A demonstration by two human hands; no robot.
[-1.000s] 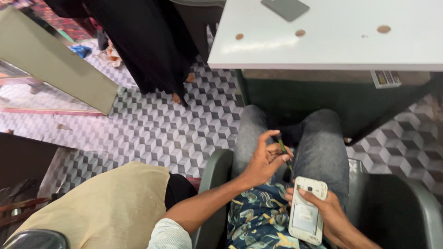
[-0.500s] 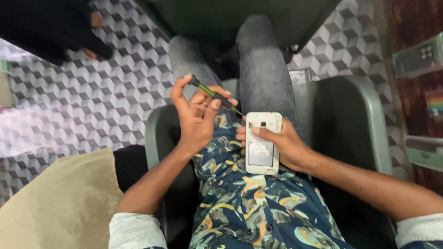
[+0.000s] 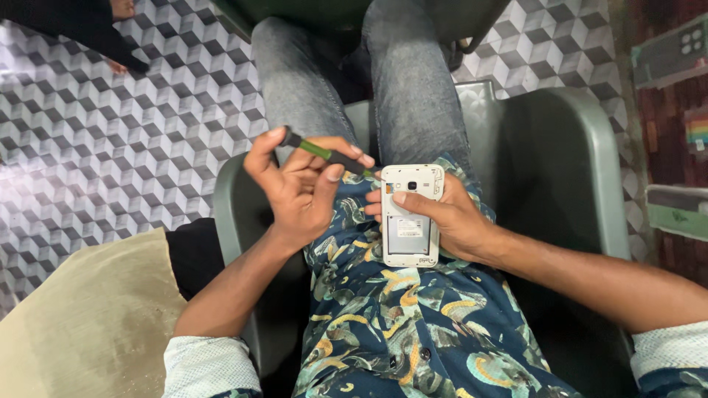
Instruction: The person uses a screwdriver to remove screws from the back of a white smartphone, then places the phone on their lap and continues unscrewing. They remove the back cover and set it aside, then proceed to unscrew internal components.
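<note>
Head view looks straight down at a person seated in a grey chair [image 3: 582, 147], knees in grey jeans [image 3: 413, 81] pointing toward a floor of cube-patterned tiles [image 3: 110, 155]. Compared with a second ago, the white desk has gone from the frame and the lap now fills it, so the hands and what they hold sit in the middle and show far more clearly.

The left hand [image 3: 299, 188] is curled, with fingers and thumb closed round a thin screwdriver [image 3: 324, 155] with a green and black handle. Half a second ago the tool was held a little higher and apart from the phone; now its tip has come down to the upper left corner of the white phone [image 3: 411, 214], touching or very nearly so. That suggests the tool is being set to a screw or seam there, though the exact contact point is too small to make out.

The right hand [image 3: 450, 217] wraps the phone from the right side, thumb laid across its back, holding it over a dark patterned shirt [image 3: 398, 317]. The phone's back cover is off, with the inner frame and a grey battery bay showing. A tan cushion [image 3: 88, 324] lies at lower left.
</note>
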